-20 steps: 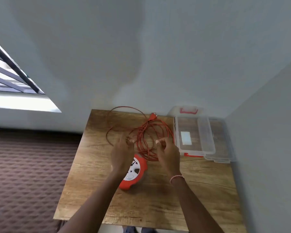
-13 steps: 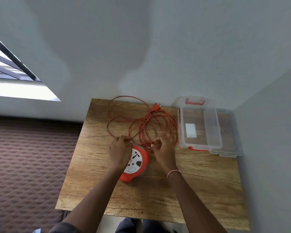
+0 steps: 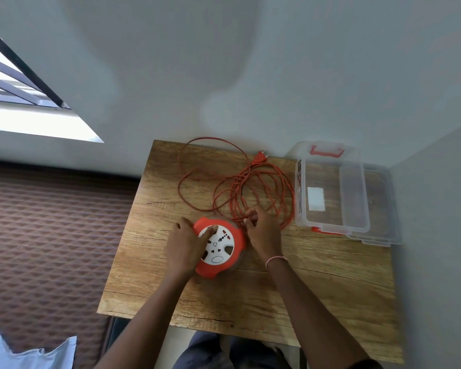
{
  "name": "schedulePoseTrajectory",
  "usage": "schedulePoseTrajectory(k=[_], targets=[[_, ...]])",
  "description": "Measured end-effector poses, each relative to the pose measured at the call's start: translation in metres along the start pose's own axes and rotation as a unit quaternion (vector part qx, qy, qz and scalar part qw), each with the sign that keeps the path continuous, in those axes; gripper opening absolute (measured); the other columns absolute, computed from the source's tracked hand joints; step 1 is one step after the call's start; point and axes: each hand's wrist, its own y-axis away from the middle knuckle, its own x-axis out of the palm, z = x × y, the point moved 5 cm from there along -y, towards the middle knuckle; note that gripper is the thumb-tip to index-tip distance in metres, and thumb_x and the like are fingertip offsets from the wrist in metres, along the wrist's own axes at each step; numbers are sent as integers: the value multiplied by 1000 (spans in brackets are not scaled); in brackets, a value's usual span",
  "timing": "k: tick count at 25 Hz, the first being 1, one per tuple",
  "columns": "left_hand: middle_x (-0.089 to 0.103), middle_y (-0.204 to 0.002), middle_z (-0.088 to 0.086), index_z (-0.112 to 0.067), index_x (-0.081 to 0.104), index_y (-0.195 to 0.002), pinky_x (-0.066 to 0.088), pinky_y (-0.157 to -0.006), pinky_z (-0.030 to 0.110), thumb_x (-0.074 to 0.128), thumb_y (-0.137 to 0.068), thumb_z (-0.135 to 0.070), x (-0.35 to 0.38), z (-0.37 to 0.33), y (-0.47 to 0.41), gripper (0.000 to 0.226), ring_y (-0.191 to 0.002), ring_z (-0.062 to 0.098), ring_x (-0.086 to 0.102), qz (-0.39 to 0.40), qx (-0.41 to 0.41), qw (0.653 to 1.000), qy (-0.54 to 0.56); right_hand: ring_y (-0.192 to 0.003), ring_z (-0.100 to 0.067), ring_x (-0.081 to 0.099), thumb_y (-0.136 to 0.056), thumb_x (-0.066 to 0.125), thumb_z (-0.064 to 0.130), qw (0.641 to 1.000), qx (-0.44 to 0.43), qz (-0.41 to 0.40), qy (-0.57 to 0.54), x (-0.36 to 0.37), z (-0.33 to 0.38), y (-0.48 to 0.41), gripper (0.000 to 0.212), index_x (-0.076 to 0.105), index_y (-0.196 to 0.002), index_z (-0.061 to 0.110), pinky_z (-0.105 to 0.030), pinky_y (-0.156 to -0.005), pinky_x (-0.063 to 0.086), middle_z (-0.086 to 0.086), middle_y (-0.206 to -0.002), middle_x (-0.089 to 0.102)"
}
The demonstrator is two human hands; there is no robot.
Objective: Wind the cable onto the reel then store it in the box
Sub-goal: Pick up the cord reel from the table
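Head view: left hand grips round orange-and-white plastic reel on wooden table, thumb on its face; right hand pinches thin orange cable beside reel, loose coils near clear plastic box.

cable orange | reel orange-white | box clear, latches seemingly red

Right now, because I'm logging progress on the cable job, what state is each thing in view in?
cable: unwound, in loose loops on the table
plug: unplugged, at the far edge
reel: flat, socket face up
box: open, no reel inside
lid: off, at the box's right
left-hand grip: holds the reel
right-hand grip: pinches the cable beside the reel
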Motion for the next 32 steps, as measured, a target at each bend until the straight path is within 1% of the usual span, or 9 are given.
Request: schedulePoseTrajectory(k=[5,9,12,15,19,23,26,29,32], targets=[[69,-113,5,-15,67,-119,60,-80,42,64,-79,-81,2,7,-7,77,-98,24,69,28,-4,998,64,-82,-4,66,-95,74,4,999,-22,-11,-24,3,4,10,12,72,-98,16,-11,-71,48,7,-87,72],[67,-89,-4,-22,75,-92,45,-61,27,63,-81,-78,-1,10,-22,58,-78,16,66,18,68,989,127,-87,-5,65,-93,75,5,996,-77,-47,-22,-2,-2,16,10,75,-98,15,-26,-82,58,4,-93,75],[67,-84,-6,-23,82,-96,46,-62,27,61,-86,-69,1,17,-30,51,-75,10,65,-18,140,973,185,-83,-8,67,-92,77,5,987,-136,-78,-33,1,-17,18,8,75,-97,11,-28,-77,59,1,-94,73],[67,-77,-3,-19,83,-95,48,-62,32,63,-92,-55,7,26,-39,42,-70,16,65,-44,214,953,208,-85,-12,68,-92,78,2,969,-211,-119,-52,6,-31,20,7,76,-97,7,-24,-77,57,-3,-99,72],[64,-70,0,-13,78,-80,43,-56,31,63,-98,-42,17,33,-43,37,-62,17,60,-105,281,927,225,-89,-16,71,-95,76,5,937,-303,-166,-58,17,-40,26,5,78,-100,6,-26,-77,57,-5,-102,72],[66,-71,5,-9,74,-74,47,-59,39,60,-102,-38,22,40,-40,42,-65,23,62,-127,296,914,246,-88,-12,71,-93,77,3,931,-320,-157,-71,19,-40,34,9,80,-100,8,-32,-73,60,-2,-101,74],[63,-65,10,-7,64,-66,44,-58,42,55,-102,-48,21,42,-41,55,-57,17,55,-141,306,906,255,-85,-8,72,-92,78,6,925,-334,-165,-72,18,-40,35,12,81,-101,13,-25,-74,59,2,-101,76],[69,-71,19,2,67,-77,51,-61,48,49,-101,-61,22,42,-43,70,-62,32,62,-144,317,906,240,-84,-5,74,-92,78,11,918,-342,-177,-97,18,-45,33,14,83,-102,19,-16,-75,57,10,-99,79],[51,-52,7,-8,49,-60,37,-51,39,54,-101,-59,25,43,-35,66,-47,16,44,-122,343,898,246,-86,0,76,-94,77,15,915,-340,-173,-129,18,-48,36,13,86,-103,18,-22,-81,61,10,-96,82]])
